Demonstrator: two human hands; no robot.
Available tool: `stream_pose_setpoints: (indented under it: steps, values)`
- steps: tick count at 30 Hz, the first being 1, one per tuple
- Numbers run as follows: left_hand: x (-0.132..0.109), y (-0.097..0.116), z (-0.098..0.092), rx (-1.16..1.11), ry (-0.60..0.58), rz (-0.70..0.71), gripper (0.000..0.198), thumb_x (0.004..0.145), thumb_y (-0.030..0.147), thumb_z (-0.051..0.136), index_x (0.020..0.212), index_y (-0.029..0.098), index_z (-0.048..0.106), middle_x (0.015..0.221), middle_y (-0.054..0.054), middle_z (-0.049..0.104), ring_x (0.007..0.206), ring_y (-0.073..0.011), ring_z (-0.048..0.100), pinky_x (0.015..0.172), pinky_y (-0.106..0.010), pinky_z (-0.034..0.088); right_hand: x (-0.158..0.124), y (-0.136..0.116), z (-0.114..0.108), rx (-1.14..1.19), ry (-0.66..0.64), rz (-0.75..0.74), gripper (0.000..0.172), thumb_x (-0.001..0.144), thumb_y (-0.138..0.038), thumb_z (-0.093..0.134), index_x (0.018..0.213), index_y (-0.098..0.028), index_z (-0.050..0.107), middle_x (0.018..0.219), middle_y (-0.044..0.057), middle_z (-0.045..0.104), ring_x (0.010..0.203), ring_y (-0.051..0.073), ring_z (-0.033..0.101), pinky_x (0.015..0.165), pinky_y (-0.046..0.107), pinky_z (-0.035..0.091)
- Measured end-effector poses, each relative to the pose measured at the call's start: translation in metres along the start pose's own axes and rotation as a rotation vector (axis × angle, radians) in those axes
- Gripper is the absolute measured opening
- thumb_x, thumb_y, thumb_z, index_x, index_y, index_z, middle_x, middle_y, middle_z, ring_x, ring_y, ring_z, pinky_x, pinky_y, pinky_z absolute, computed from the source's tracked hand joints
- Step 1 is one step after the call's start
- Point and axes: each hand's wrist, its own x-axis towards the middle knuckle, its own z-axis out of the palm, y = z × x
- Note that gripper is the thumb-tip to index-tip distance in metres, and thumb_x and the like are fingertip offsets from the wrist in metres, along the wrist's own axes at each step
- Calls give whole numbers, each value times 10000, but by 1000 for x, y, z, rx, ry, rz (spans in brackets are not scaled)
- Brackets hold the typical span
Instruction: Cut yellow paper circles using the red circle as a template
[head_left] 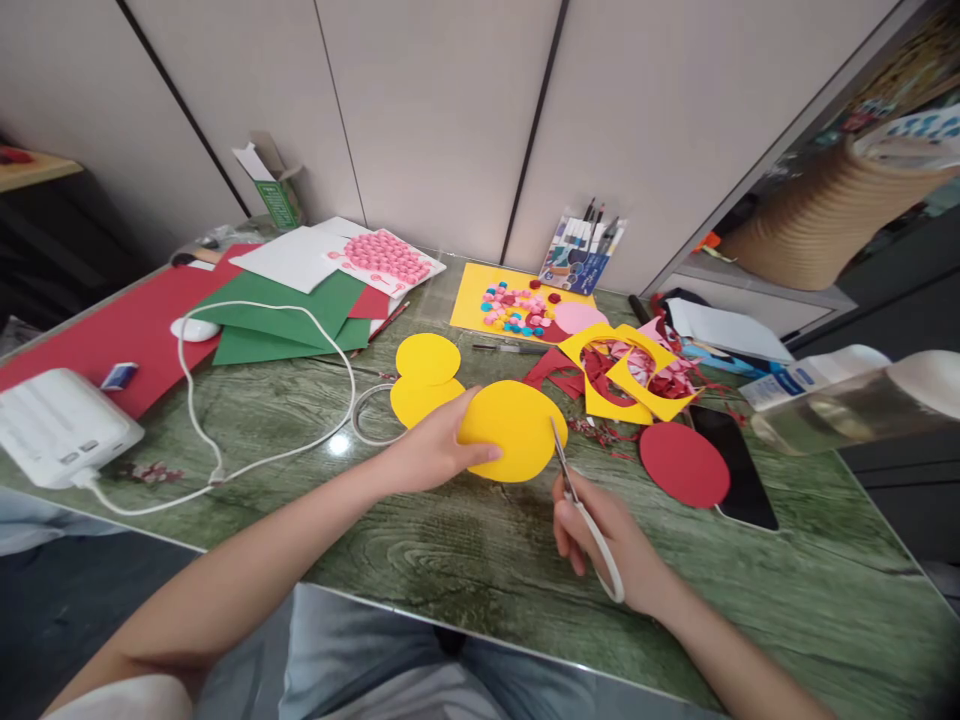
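My left hand [433, 443] pinches the left edge of a yellow paper circle [511, 432], holding it above the table with the thumb on top. In my right hand [611, 540] is a pair of scissors with white handles [606, 565]. Their blades meet the circle's right edge, and the far blade is partly hidden. Just beyond my left hand, two more yellow paper circles [427, 358] lie overlapping on the table. A red paper circle [684, 464] rests to the right, partly over a dark phone [739, 470].
Cut yellow frames [600, 400] and red scraps [551, 372] lie behind the scissors. Pom-poms [517, 308] sit on yellow paper at the back. Left are green sheets [277, 330], a white cable [187, 380] and a white charger [64, 428]. A clear bottle [862, 400] is at right.
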Motion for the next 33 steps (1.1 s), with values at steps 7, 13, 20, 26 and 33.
stream_pose_setpoints:
  steps: [7,13,20,26,33]
  values:
    - [1,0,1,-20,-22,-4,565,720,302,620,1235,195,412,1229,-58,541,1110,-244,507,938,-370,407,1,2,2,7,1,-8,268,909,-455,350,802,-212,393,556,-57,507,405,82,452,390,187,330]
    - [0,1,0,-23,-25,-13,553,718,301,619,1224,199,420,1222,-53,547,1102,-245,514,935,-372,410,0,1,2,9,-2,20,256,903,-445,366,801,-211,388,530,-63,508,374,77,438,371,179,315]
    - [0,0,-8,89,-33,-34,608,707,382,616,1241,184,404,1237,-75,533,1115,-267,502,942,-396,395,0,0,2,-11,-23,37,231,904,-413,367,799,-209,390,517,-66,503,359,73,421,364,174,297]
    - [-1,0,-17,160,-87,0,614,721,348,600,1277,197,387,1212,-63,546,1082,-241,520,930,-359,396,-2,-4,1,-28,-65,46,240,903,-420,369,787,-211,385,522,-64,497,363,72,417,366,175,302]
    - [0,4,-19,137,-173,0,581,724,367,593,1237,162,412,1173,-86,563,1057,-251,531,900,-366,412,-2,-5,1,-22,-69,36,268,904,-449,353,796,-207,392,553,-50,505,389,77,433,379,183,321]
